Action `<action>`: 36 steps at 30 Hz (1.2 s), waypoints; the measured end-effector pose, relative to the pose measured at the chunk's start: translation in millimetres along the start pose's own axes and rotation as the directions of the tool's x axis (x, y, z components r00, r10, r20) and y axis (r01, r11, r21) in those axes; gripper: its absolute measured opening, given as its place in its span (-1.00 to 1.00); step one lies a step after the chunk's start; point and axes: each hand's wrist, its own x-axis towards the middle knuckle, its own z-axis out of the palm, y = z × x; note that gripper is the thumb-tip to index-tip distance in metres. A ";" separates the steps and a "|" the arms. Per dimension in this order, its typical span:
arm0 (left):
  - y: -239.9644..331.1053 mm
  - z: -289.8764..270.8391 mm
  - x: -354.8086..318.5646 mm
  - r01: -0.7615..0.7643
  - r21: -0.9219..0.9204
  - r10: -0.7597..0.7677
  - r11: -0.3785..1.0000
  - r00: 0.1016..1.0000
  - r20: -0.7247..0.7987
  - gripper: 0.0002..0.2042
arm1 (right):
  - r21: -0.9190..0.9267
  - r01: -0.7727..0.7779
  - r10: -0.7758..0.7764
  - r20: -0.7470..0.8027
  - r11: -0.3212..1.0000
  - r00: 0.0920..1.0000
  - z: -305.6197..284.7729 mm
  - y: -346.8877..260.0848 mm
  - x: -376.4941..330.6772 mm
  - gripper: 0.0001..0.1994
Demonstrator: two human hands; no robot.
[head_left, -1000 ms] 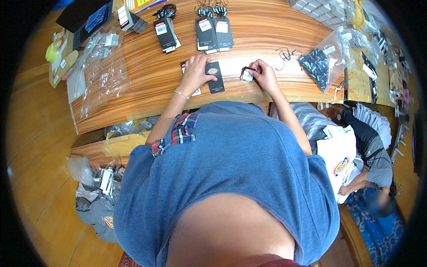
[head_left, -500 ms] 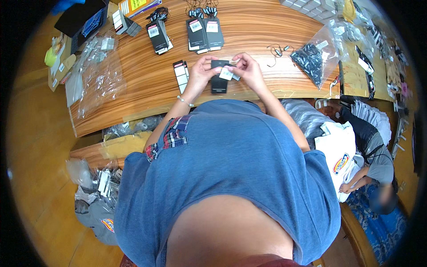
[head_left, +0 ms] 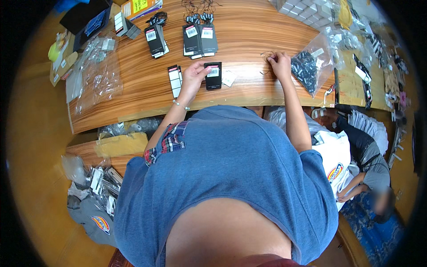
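Two hands that met over one black tag half a second ago have now parted. The left hand stays at the black hang tag lying flat near the front edge of the table, its fingers resting on the tag's left edge; whether they pinch it or only press it cannot be told. The right hand has moved out to the right and come down on a small tangle of dark string loops, fingers bunched together over them. That reads as the tag set down and a string being fetched for it. Just beside the right hand lies a clear plastic bag packed with small black pieces, too small to tell apart. Another clear bag lies far left on the table, holding a few pale bits. More finished black tags with strings lie farther back.
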 end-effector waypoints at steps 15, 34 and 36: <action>61.8 39.8 12.2 -0.408 0.279 0.227 0.869 0.831 0.508 -0.79 | 0.605 0.006 -0.311 0.401 0.796 0.862 -84.1 -156.6 -2.7 -0.89; 54.7 -24.2 -14.2 -0.222 0.118 0.153 0.968 0.894 0.420 -0.82 | 0.694 -0.528 -0.326 0.416 -0.490 0.849 -64.8 -158.1 -3.5 -0.68; 52.6 -23.7 -14.4 -0.196 0.092 0.133 0.976 0.880 0.456 -0.82 | 0.747 -0.465 -0.239 0.399 -0.475 0.885 -62.0 -161.7 -8.8 -0.68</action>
